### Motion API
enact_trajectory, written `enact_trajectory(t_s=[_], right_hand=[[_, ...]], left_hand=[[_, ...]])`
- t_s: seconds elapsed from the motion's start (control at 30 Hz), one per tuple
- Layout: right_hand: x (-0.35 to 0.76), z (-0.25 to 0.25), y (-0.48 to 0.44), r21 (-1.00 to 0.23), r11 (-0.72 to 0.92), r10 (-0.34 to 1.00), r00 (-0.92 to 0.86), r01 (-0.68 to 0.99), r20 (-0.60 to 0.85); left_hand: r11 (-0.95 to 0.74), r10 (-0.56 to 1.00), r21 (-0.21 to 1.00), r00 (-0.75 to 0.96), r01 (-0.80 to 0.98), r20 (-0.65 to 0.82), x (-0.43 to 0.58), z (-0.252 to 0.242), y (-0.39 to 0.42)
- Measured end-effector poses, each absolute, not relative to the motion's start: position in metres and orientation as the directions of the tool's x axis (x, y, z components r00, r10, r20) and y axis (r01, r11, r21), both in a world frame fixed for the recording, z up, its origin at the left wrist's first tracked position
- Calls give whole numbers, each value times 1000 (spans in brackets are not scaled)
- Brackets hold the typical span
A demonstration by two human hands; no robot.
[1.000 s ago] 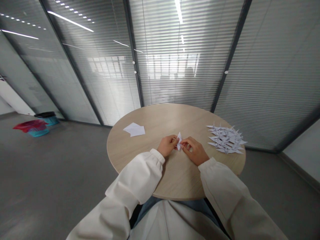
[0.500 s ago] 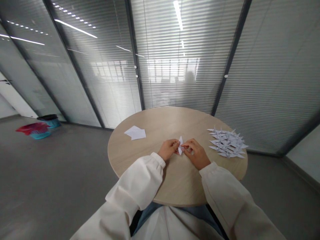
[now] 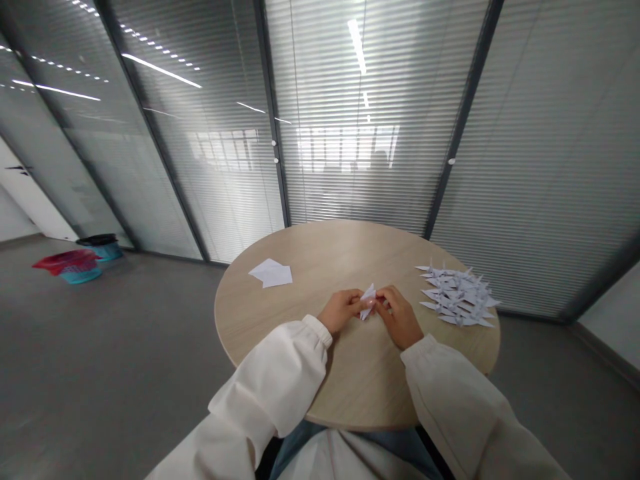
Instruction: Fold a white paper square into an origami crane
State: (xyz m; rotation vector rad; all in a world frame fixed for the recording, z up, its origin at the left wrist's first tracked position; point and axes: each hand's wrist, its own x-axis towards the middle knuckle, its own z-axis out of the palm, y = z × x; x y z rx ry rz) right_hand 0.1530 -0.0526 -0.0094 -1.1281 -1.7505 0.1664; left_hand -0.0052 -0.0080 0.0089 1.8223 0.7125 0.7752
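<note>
Between my hands is a small folded white paper piece (image 3: 367,294), pointed at its top and bottom and tilted a little to the right. My left hand (image 3: 343,310) pinches it from the left, the thumb lying across its front. On the other side my right hand (image 3: 399,315) closes its fingertips on the paper's right edge. The fingers cover the middle of the paper, so its inner folds are hidden. Both hands are just above the round wooden table (image 3: 345,250).
A heap of folded white paper cranes (image 3: 460,295) lies at the table's right. Flat sheets of white paper (image 3: 271,273) lie at the left. Two blue bins, one with a red liner (image 3: 67,261) and one with a black liner (image 3: 97,239), stand on the floor far left. Glass partitions with blinds rise behind.
The folded paper has tilted and shifted slightly right. My left thumb has come across its front. The whole view has moved a little lower in the frame.
</note>
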Motion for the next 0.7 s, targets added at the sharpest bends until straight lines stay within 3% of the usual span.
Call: enact_trajectory(t_s=[0.2, 0.37, 0.57, 0.7], right_hand=[[153, -12, -52, -571, 524, 753, -31, 632, 657], [153, -12, -51, -588, 492, 769, -4, 642, 639], [149, -11, -52, -699, 402, 812, 123, 591, 570], [149, -9, -54, -654, 448, 804, 44, 609, 593]], left_hand=[[-416, 775, 883, 593, 216, 219, -5, 9, -8], [-374, 771, 914, 601, 157, 212, -5, 7, -7], [-295, 780, 954, 590, 56, 207, -3, 1, -3], [-361, 819, 926, 513, 112, 257, -5, 3, -4]])
